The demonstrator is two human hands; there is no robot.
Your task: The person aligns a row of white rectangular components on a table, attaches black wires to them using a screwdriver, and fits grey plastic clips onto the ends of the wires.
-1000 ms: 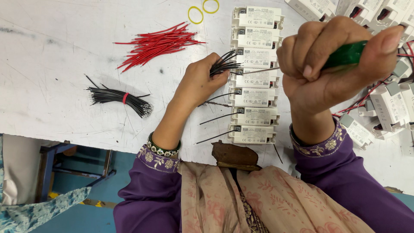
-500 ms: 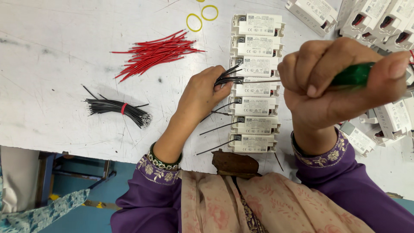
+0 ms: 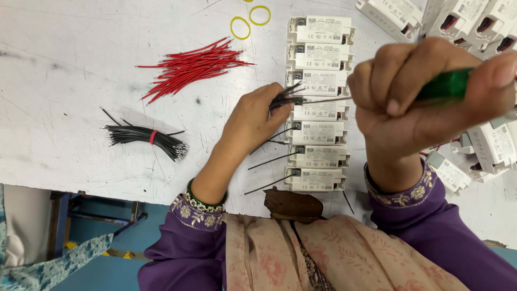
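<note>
Left hand (image 3: pixel 253 121) pinching a small bunch of black wires (image 3: pixel 284 97), fingertips together on it, wire ends fanning toward the 4th white module (image 3: pixel 321 110) in the column of modules (image 3: pixel 319 102) at mid table. Hand's own bulk hiding how much of the bunch sits in the palm.

Right hand (image 3: pixel 414 105) hovering close to cam, big and blurred, fingers curled tight round a green tool handle (image 3: pixel 444 85). Handle only partly showing betw. fingers and thumb; shaft and tip hidden behind the fist, so kind of tool hard to call. Hand also blocking right ends of several modules.

Nearer modules in the column already carrying single black wires (image 3: pixel 272 159) sticking out left. Loose red wires (image 3: pixel 191 67) lying far left; banded black wire bundle (image 3: pixel 145 137) lying left, well apart from hand. Two yellow rubber bands (image 3: pixel 250 20) at far edge, a 3rd cut off by frame top. More white modules (image 3: pixel 474 27) piled far right, partly cut off. Brown chip (image 3: pixel 293 205) sitting at near table (image 3: pixel 64 97) edge, hard to identify.
</note>
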